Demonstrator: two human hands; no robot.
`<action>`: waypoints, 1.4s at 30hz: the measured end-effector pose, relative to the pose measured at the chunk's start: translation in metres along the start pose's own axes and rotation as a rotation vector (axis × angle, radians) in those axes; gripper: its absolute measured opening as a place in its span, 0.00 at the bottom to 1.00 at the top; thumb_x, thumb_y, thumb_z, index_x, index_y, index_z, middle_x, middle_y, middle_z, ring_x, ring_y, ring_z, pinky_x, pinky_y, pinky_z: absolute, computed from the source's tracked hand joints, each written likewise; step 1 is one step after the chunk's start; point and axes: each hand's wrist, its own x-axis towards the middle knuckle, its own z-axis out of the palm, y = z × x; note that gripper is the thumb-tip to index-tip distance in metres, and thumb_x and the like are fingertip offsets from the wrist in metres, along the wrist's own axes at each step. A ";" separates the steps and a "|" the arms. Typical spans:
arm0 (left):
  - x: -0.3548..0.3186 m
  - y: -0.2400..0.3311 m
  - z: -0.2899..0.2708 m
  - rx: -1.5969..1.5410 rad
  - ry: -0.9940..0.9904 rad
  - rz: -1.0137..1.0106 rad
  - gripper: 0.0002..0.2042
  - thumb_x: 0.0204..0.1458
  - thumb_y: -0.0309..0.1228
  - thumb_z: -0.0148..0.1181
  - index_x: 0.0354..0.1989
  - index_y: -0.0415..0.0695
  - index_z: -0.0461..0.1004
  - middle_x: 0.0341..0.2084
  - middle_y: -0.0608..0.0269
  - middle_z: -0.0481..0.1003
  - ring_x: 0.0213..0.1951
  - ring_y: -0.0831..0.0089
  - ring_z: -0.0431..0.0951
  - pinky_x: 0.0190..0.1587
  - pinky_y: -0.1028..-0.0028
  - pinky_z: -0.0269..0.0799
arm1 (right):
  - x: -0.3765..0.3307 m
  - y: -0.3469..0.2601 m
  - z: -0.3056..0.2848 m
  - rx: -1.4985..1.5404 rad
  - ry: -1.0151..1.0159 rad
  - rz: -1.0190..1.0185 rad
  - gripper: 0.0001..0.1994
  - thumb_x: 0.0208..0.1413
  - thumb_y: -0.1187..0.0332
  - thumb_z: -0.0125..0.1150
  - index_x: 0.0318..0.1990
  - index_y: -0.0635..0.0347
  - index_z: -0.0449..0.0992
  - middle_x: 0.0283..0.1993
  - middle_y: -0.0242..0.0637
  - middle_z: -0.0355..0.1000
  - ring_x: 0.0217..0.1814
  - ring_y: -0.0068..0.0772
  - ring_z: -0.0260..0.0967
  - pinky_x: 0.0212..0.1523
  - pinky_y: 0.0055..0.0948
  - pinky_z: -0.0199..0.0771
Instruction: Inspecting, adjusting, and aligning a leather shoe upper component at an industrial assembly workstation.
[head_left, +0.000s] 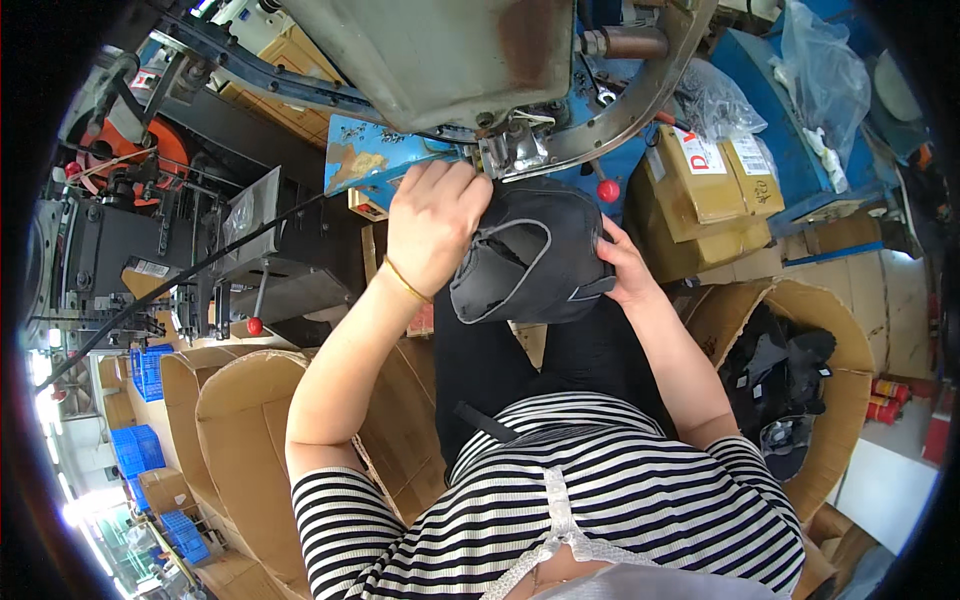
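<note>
seen from above, a person in a black-and-white striped top [590, 450] and black trousers [485, 370] sat before a large grey machine [440, 60]. a black fabric piece [590, 245] was held above the lap, just below the machine's metal working end [518, 150]; it was rounded and hollow, with a grey-edged opening [515, 250] facing the person.

the hands were apart, one at each side of the piece. the right hand [628, 265] was clamped on its right edge, with the thumb on the near face and the other fingers partly hidden. the left hand [437, 215], a yellow bracelet [405, 281] at its wrist, was curled at the upper left edge, close to the metal end — its fingertips were out of sight, so how firmly it gripped could not be told.

a red ball knob [608, 191] stood just above and right of the piece. further right were taped cardboard boxes [700, 185] and a clear plastic bag [825, 85]. beside the right arm, an open carton [850, 400] held a heap of dark pieces [775, 375]. on the left stood dark machinery [120, 230] with an orange-red wheel [165, 150], and beyond more cartons [245, 420] — blue crates [137, 448].
</note>
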 end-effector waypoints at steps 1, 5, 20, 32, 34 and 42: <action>0.000 0.004 0.000 -0.061 0.016 -0.027 0.12 0.32 0.21 0.56 0.31 0.43 0.70 0.26 0.62 0.68 0.32 0.62 0.70 0.38 0.66 0.64 | 0.000 0.001 -0.001 0.006 -0.004 0.001 0.28 0.55 0.72 0.60 0.63 0.64 0.60 0.56 0.41 0.69 0.55 0.33 0.70 0.56 0.32 0.71; -0.001 0.009 0.001 -0.209 0.085 -0.077 0.18 0.25 0.18 0.56 0.32 0.42 0.72 0.29 0.62 0.71 0.35 0.60 0.68 0.41 0.65 0.61 | 0.003 -0.005 -0.003 -0.025 -0.054 0.000 0.28 0.55 0.72 0.59 0.64 0.64 0.59 0.57 0.41 0.68 0.56 0.33 0.70 0.56 0.31 0.71; -0.007 0.003 0.010 -0.150 0.137 -0.059 0.16 0.26 0.20 0.55 0.30 0.44 0.71 0.29 0.66 0.70 0.34 0.64 0.70 0.39 0.66 0.62 | 0.005 -0.008 0.006 -0.073 -0.010 -0.002 0.26 0.56 0.73 0.58 0.63 0.63 0.60 0.56 0.39 0.69 0.54 0.30 0.70 0.54 0.30 0.72; -0.021 -0.001 0.009 -0.168 0.121 -0.100 0.16 0.25 0.17 0.54 0.28 0.43 0.72 0.29 0.67 0.72 0.35 0.65 0.70 0.41 0.68 0.62 | 0.013 -0.011 0.012 -0.178 0.010 0.060 0.26 0.55 0.70 0.62 0.62 0.61 0.63 0.55 0.35 0.70 0.53 0.26 0.70 0.55 0.28 0.70; -0.021 -0.002 0.009 -0.172 0.127 -0.100 0.16 0.24 0.17 0.54 0.28 0.43 0.72 0.29 0.67 0.72 0.35 0.65 0.70 0.41 0.68 0.62 | 0.013 -0.011 0.012 -0.181 0.010 0.055 0.26 0.55 0.70 0.62 0.61 0.61 0.64 0.54 0.35 0.70 0.53 0.26 0.70 0.55 0.28 0.70; -0.019 -0.003 0.006 -0.173 0.126 -0.113 0.17 0.24 0.17 0.55 0.29 0.43 0.72 0.29 0.66 0.72 0.34 0.64 0.70 0.41 0.67 0.62 | 0.010 -0.015 0.018 -0.182 0.019 0.042 0.26 0.55 0.72 0.61 0.62 0.61 0.63 0.55 0.35 0.71 0.53 0.25 0.70 0.55 0.28 0.71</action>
